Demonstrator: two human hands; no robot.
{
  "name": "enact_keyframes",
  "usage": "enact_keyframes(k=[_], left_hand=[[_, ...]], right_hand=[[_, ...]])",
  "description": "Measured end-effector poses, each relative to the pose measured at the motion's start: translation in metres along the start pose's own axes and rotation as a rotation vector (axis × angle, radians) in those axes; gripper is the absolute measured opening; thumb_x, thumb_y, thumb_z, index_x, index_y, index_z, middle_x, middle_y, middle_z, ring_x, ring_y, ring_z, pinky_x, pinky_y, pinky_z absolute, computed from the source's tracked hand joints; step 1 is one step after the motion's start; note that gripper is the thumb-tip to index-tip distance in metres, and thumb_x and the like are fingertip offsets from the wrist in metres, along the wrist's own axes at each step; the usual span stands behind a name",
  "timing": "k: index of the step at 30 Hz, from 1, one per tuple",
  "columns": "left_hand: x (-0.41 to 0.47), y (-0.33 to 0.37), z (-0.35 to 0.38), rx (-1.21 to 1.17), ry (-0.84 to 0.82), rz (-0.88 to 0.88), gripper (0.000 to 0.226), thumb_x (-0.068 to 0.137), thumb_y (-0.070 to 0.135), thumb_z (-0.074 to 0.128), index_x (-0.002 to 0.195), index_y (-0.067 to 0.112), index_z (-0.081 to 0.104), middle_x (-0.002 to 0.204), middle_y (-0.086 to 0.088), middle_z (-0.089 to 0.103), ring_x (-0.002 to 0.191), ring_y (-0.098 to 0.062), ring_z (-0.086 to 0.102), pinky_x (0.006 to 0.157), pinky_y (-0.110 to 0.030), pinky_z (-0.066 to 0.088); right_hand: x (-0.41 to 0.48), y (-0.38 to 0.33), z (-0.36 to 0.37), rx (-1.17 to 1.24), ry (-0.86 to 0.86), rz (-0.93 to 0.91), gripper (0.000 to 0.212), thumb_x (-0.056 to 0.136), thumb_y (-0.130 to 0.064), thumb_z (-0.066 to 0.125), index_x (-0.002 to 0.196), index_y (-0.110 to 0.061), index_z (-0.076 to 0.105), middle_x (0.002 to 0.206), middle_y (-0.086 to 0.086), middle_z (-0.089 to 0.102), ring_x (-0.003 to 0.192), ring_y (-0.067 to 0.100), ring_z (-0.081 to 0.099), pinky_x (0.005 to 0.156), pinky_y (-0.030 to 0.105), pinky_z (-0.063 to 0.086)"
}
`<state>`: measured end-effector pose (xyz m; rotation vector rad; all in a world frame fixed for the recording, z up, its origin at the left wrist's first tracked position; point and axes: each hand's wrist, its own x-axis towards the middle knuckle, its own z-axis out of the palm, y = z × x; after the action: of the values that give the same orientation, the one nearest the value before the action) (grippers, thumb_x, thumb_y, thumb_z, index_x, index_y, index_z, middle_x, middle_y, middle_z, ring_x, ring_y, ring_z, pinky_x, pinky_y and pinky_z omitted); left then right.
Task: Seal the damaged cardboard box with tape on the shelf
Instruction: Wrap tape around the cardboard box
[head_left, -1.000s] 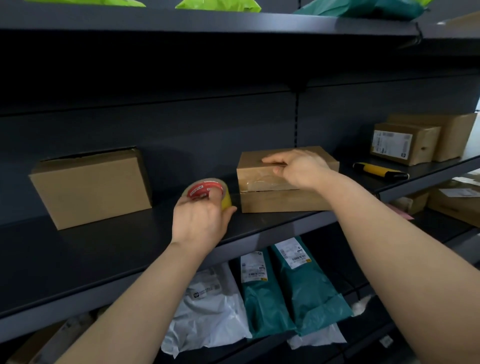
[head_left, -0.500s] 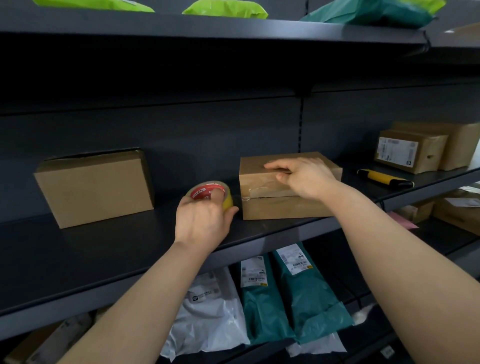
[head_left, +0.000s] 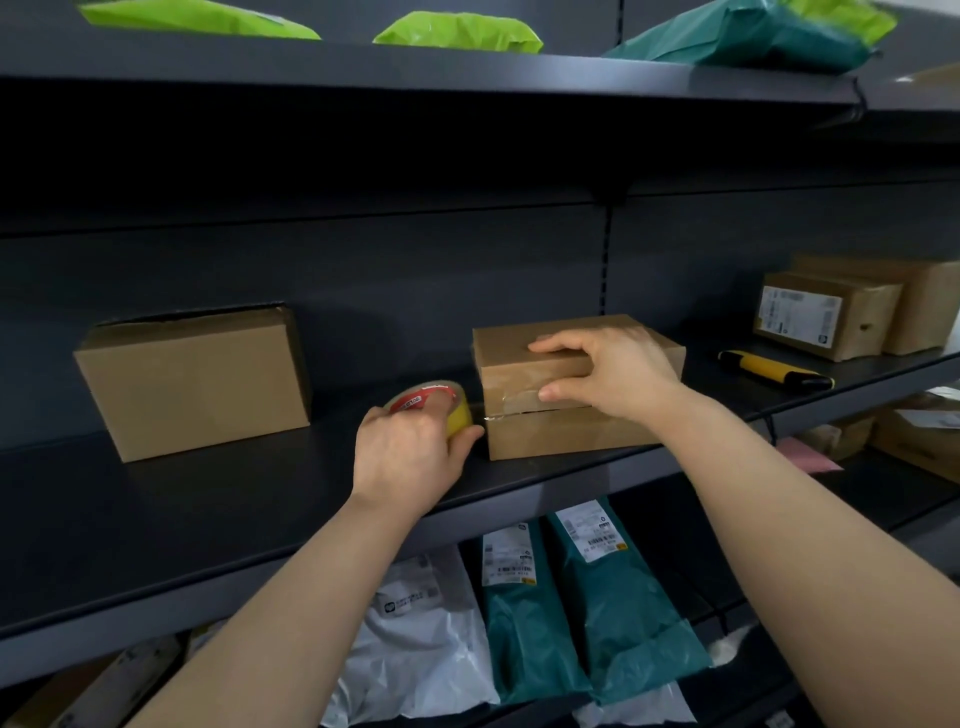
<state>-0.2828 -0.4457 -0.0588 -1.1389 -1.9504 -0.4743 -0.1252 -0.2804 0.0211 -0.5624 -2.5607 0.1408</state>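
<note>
Left hand (head_left: 410, 457) in curled grip, right hand (head_left: 613, 374) spread.

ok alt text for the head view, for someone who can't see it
A person's right hand presses on a cardboard box on a dark shelf, thumb on clear tape across its front, while the left hand grips a tape roll at the box's left corner. A second box stands farther left.
</note>
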Motion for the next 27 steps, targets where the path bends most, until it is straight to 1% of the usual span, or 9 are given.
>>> enact_keyframes(k=[5, 9, 12, 14, 18, 21, 24, 25, 27], left_hand=[[-0.002, -0.001, -0.001, -0.043, 0.011, 0.011, 0.045, 0.081, 0.053, 0.07, 0.105, 0.015, 0.069, 0.053, -0.005, 0.063, 0.042, -0.026, 0.059, 0.064, -0.036, 0.052], [-0.001, 0.0, -0.001, -0.119, -0.012, 0.014, 0.046, 0.085, 0.052, 0.066, 0.115, 0.018, 0.057, 0.063, 0.0, 0.066, 0.047, -0.022, 0.061, 0.063, -0.033, 0.049], [-0.001, 0.0, 0.0, -0.162, -0.033, 0.032, 0.048, 0.085, 0.048, 0.067, 0.122, 0.018, 0.056, 0.071, -0.001, 0.069, 0.054, -0.023, 0.064, 0.064, -0.033, 0.049], [-0.002, -0.001, 0.0, -0.187, -0.052, 0.037, 0.045, 0.087, 0.047, 0.066, 0.121, 0.019, 0.059, 0.074, -0.001, 0.069, 0.06, -0.022, 0.065, 0.066, -0.032, 0.048], [-0.004, -0.003, 0.002, -0.214, -0.028, 0.056, 0.05, 0.085, 0.046, 0.068, 0.126, 0.019, 0.058, 0.079, -0.001, 0.071, 0.06, -0.022, 0.066, 0.062, -0.032, 0.051], [-0.003, -0.005, 0.001, -0.218, -0.046, 0.104, 0.08, 0.085, 0.051, 0.06, 0.153, 0.023, 0.026, 0.091, 0.004, 0.073, 0.058, -0.017, 0.065, 0.049, -0.032, 0.054], [0.006, -0.01, -0.01, -0.217, -0.22, 0.14, 0.1, 0.086, 0.056, 0.058, 0.15, 0.045, -0.018, 0.104, 0.004, 0.071, 0.073, -0.014, 0.068, 0.057, -0.035, 0.057], [0.013, -0.011, -0.015, -0.238, -0.321, 0.134, 0.103, 0.087, 0.055, 0.06, 0.146, 0.051, -0.023, 0.106, 0.003, 0.069, 0.08, -0.015, 0.067, 0.065, -0.034, 0.057], [0.027, -0.011, -0.022, -0.28, -0.469, 0.107, 0.097, 0.087, 0.051, 0.064, 0.145, 0.057, -0.015, 0.11, 0.001, 0.067, 0.093, -0.016, 0.065, 0.078, -0.033, 0.055]], right_hand=[[0.0, 0.008, 0.014, -0.04, 0.123, -0.058, 0.052, 0.079, -0.058, 0.067, 0.128, -0.047, 0.055, 0.126, -0.016, 0.062, 0.12, 0.012, 0.051, 0.107, 0.031, 0.024], [0.0, -0.004, 0.023, -0.156, 0.19, -0.116, 0.06, 0.077, -0.071, 0.052, 0.119, -0.029, 0.056, 0.121, -0.01, 0.059, 0.116, 0.014, 0.049, 0.106, 0.043, 0.026], [0.003, -0.025, 0.04, -0.309, 0.374, -0.135, 0.083, 0.069, -0.089, 0.038, 0.1, -0.015, 0.059, 0.099, 0.001, 0.063, 0.095, 0.022, 0.059, 0.097, 0.045, 0.039], [0.004, -0.024, 0.055, -0.327, 0.487, -0.154, 0.081, 0.071, -0.088, 0.042, 0.096, -0.014, 0.061, 0.091, 0.003, 0.062, 0.086, 0.024, 0.058, 0.083, 0.04, 0.039], [0.006, -0.011, 0.078, -0.304, 0.72, -0.217, 0.065, 0.078, -0.079, 0.05, 0.096, -0.02, 0.07, 0.087, 0.002, 0.064, 0.08, 0.025, 0.057, 0.079, 0.041, 0.034], [0.008, -0.011, 0.082, -0.275, 0.764, -0.232, 0.058, 0.084, -0.073, 0.048, 0.095, -0.021, 0.07, 0.088, 0.0, 0.065, 0.081, 0.024, 0.057, 0.08, 0.041, 0.033], [0.007, -0.013, 0.081, -0.225, 0.748, -0.207, 0.047, 0.095, -0.059, 0.041, 0.099, -0.022, 0.069, 0.091, -0.003, 0.066, 0.083, 0.023, 0.058, 0.082, 0.041, 0.032], [0.007, -0.013, 0.08, -0.211, 0.735, -0.202, 0.045, 0.096, -0.056, 0.041, 0.101, -0.022, 0.069, 0.093, -0.003, 0.067, 0.085, 0.023, 0.059, 0.083, 0.041, 0.032], [0.007, -0.009, 0.075, -0.175, 0.658, -0.226, 0.049, 0.094, -0.059, 0.041, 0.108, -0.02, 0.067, 0.101, -0.002, 0.067, 0.091, 0.023, 0.06, 0.088, 0.041, 0.031]])
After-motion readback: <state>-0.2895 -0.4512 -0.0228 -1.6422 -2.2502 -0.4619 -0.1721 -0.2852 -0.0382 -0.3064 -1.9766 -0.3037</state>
